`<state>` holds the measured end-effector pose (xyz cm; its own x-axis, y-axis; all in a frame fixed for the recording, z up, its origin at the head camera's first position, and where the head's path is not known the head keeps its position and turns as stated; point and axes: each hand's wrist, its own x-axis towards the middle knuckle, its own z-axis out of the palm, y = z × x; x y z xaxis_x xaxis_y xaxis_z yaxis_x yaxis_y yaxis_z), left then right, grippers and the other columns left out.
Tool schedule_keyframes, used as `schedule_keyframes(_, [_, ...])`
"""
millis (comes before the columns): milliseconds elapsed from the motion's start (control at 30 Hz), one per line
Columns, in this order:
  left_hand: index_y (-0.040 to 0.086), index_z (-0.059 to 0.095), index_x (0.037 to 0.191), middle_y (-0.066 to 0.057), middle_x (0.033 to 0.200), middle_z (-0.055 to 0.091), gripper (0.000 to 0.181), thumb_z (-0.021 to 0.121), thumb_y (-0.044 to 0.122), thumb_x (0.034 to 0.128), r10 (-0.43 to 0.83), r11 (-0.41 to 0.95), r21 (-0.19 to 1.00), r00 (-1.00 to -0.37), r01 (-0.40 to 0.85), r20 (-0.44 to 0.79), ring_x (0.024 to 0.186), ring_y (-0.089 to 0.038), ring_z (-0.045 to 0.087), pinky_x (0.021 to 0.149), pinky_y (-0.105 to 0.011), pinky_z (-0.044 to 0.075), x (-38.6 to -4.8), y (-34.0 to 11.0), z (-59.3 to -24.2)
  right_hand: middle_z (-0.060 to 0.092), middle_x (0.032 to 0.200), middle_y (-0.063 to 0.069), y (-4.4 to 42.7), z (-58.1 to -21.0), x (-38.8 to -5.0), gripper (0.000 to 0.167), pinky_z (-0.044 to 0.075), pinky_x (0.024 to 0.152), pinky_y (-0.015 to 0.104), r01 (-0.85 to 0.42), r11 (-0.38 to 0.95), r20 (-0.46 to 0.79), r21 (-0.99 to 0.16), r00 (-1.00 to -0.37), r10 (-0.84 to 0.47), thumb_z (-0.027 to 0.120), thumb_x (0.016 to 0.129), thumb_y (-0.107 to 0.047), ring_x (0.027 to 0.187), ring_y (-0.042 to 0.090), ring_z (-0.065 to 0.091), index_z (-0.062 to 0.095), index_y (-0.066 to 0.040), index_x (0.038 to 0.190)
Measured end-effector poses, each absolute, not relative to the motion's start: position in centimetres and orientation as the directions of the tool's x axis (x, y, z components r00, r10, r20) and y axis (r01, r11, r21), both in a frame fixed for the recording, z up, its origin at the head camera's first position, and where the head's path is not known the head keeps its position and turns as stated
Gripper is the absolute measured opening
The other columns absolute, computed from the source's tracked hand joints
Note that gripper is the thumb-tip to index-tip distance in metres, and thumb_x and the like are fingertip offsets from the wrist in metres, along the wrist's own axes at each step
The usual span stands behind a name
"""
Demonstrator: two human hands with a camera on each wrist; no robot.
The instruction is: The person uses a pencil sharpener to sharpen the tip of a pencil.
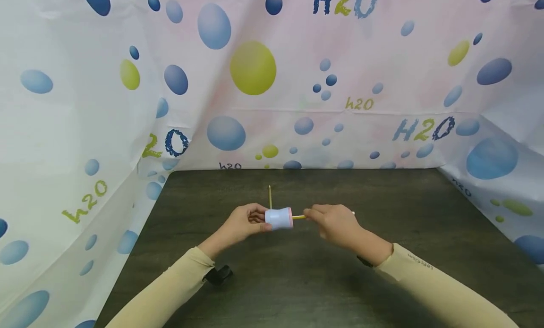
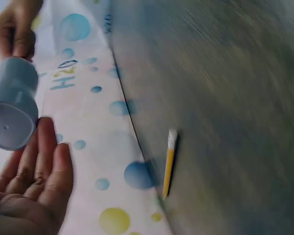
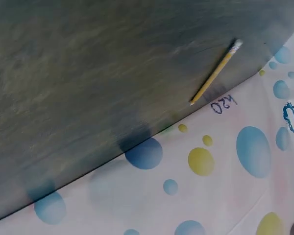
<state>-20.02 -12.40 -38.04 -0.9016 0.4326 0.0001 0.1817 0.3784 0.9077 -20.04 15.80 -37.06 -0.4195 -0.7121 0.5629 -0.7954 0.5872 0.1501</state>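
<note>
In the head view my left hand (image 1: 242,223) holds a pale blue, waisted cylinder (image 1: 278,218) lying sideways, its pink end facing right. My right hand (image 1: 337,224) pinches a yellow pencil (image 1: 299,217), whose front end meets that pink end; whether the tip is inside is hidden. The pencil's back end shows past the knuckles. From the left wrist, the cylinder (image 2: 14,103) turns its flat base with a small dark dot toward the camera, above the fingers of my left hand (image 2: 34,188). Beyond it is my right hand (image 2: 17,29).
A second yellow pencil (image 1: 269,197) lies on the dark wood-grain table (image 1: 297,285), behind the cylinder. Its white end (image 3: 237,44) points toward me. A white sheet (image 1: 297,49) printed with blue and green bubbles rises along the table's back and sides.
</note>
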Motion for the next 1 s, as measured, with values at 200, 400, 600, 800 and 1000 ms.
schedule_keyframes(200, [0.001, 0.067, 0.115, -0.014, 0.111, 0.075, 0.052, 0.092, 0.014, 0.0719, 0.467, 0.552, 0.537, -0.770, 0.638, 0.435, 0.101, -0.030, 0.072, 0.087, -0.046, 0.061, -18.9, -12.2, -38.7, 0.079, 0.094, 0.016, 15.6, -36.1, -20.2, 0.022, 0.037, 0.051, 0.018, -0.613, 0.629, 0.112, -0.479, -0.753, -0.648, 0.063, 0.100, -0.008, 0.051, 0.002, 0.044, 0.075, 0.004, 0.113])
schedule_keyframes(400, [0.002, 0.061, 0.123, -0.013, 0.117, 0.071, 0.060, 0.093, 0.011, 0.0721, 0.477, 0.578, 0.501, -0.765, 0.644, 0.433, 0.108, -0.030, 0.069, 0.093, -0.047, 0.059, -19.2, -12.3, -38.5, 0.079, 0.096, 0.012, 15.6, -36.1, -20.7, 0.021, 0.045, 0.056, 0.019, -0.645, 0.643, 0.151, -0.413, -0.745, -0.650, 0.064, 0.100, -0.010, 0.061, 0.003, 0.057, 0.076, 0.002, 0.113])
schedule_keyframes(600, [0.003, 0.037, 0.154, -0.020, 0.137, 0.062, 0.087, 0.086, 0.023, 0.0848, 0.450, 0.483, 0.760, -0.868, 0.434, 0.210, 0.124, -0.034, 0.064, 0.102, -0.048, 0.056, -19.9, -13.2, -37.9, 0.075, 0.085, 0.002, 15.5, -36.7, -20.2, 0.014, 0.042, 0.052, 0.017, -0.750, 0.645, 0.390, -0.148, -0.643, -0.659, 0.072, 0.094, -0.011, 0.063, 0.009, 0.061, 0.077, -0.005, 0.105])
schedule_keyframes(800, [-0.008, 0.046, 0.148, -0.021, 0.110, 0.075, 0.082, 0.036, 0.062, 0.1058, 0.429, 0.292, 0.954, -0.882, -0.071, -0.197, 0.090, -0.019, 0.076, 0.085, -0.035, 0.064, -20.8, -13.6, -37.7, 0.066, 0.075, -0.001, 15.8, -37.2, -20.3, 0.038, 0.027, 0.046, 0.013, -0.800, 0.600, 0.583, 0.019, -0.479, -0.657, 0.047, 0.110, -0.028, 0.055, 0.004, 0.049, 0.076, -0.007, 0.100])
schedule_keyframes(1000, [-0.017, 0.053, 0.135, -0.004, 0.089, 0.078, 0.082, 0.042, 0.059, 0.1044, 0.509, 0.234, 0.927, -0.775, -0.293, -0.374, 0.073, -0.007, 0.072, 0.074, -0.025, 0.064, -20.6, -13.2, -37.9, 0.062, 0.073, -0.002, 15.8, -37.5, -20.4, 0.008, 0.025, 0.042, 0.014, -0.831, 0.532, 0.637, 0.161, -0.324, -0.699, 0.069, 0.098, -0.013, 0.050, 0.006, 0.045, 0.075, -0.008, 0.099])
